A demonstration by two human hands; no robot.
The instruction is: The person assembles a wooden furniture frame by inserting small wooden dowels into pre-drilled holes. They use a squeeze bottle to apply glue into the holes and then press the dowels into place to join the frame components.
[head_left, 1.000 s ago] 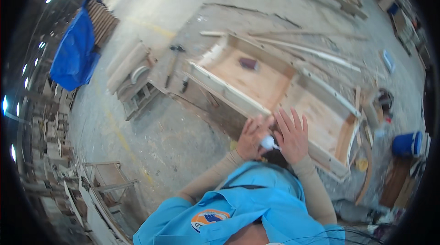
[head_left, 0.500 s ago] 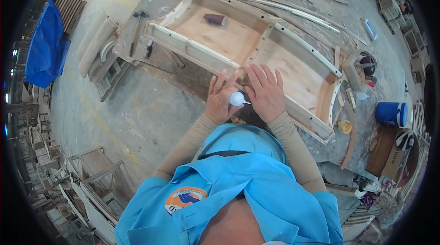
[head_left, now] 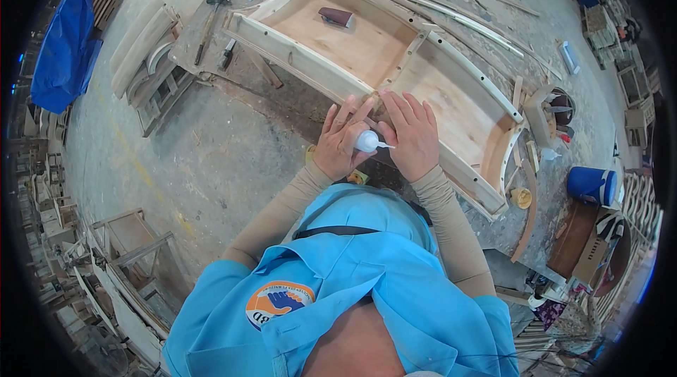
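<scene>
My left hand [head_left: 341,138] grips a small white squeeze bottle [head_left: 367,141] with a thin nozzle. Its thumb wraps the bottle while the other fingers stretch forward toward the curved wooden frame [head_left: 310,59]. The nozzle points right, at the thumb of my right hand [head_left: 411,136]; whether they touch I cannot tell. That right hand has its fingers extended, at the frame's near rail beside the middle divider [head_left: 403,59]. The frame is pale wood, with two panelled compartments and dark holes along its far rail. A maroon rolled or folded piece [head_left: 336,17] lies in its left compartment.
A hammer [head_left: 210,28] and a dark-handled brush-like tool [head_left: 226,55] lie left of the frame. Thin wooden strips [head_left: 451,14] lie beyond it. To the right are a yellow cup [head_left: 521,198], a curved wood strip [head_left: 527,225] and a blue bucket [head_left: 591,186].
The whole view has shifted slightly, and the frame appears a little higher. My hands keep nearly the same pose, with the bottle still in the left one.
</scene>
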